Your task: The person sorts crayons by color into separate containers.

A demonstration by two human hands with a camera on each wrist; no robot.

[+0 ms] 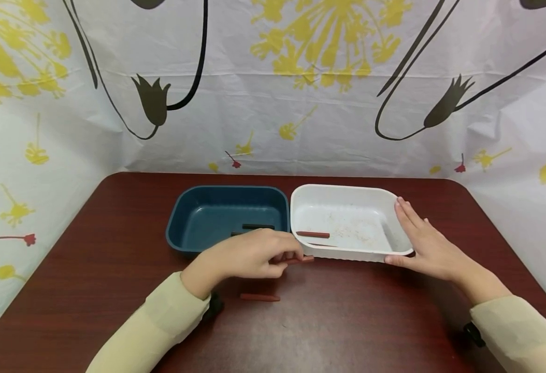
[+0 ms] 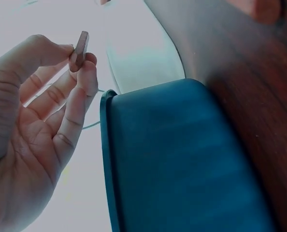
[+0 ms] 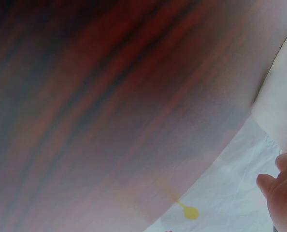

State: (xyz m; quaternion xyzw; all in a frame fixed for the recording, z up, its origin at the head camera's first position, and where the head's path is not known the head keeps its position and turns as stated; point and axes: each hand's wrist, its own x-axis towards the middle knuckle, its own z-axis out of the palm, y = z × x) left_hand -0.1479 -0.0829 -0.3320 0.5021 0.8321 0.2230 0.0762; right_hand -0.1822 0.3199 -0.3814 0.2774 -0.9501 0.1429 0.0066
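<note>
My left hand [image 1: 249, 254] pinches a short reddish-brown crayon-like stick [image 1: 303, 259] between thumb and fingertips, at the front left corner of the white tub [image 1: 361, 255]. The left wrist view shows this stick [image 2: 79, 52] with its faceted sides. Another red-brown stick [image 1: 314, 234] lies inside the white tub, and one more red stick [image 1: 260, 297] is on the table in front of the left hand. At the tub's right end, my right hand [image 1: 433, 251] rests with straight fingers against the rim, thumb at the front edge.
A dark blue tub [image 1: 180, 217] stands directly left of the white one. It contains dark sticks [image 1: 258, 226], partly hidden by the left hand. Both tubs sit on a dark red-brown table [image 1: 347, 321]. A patterned white sheet [image 1: 254, 114] hangs behind and beside it.
</note>
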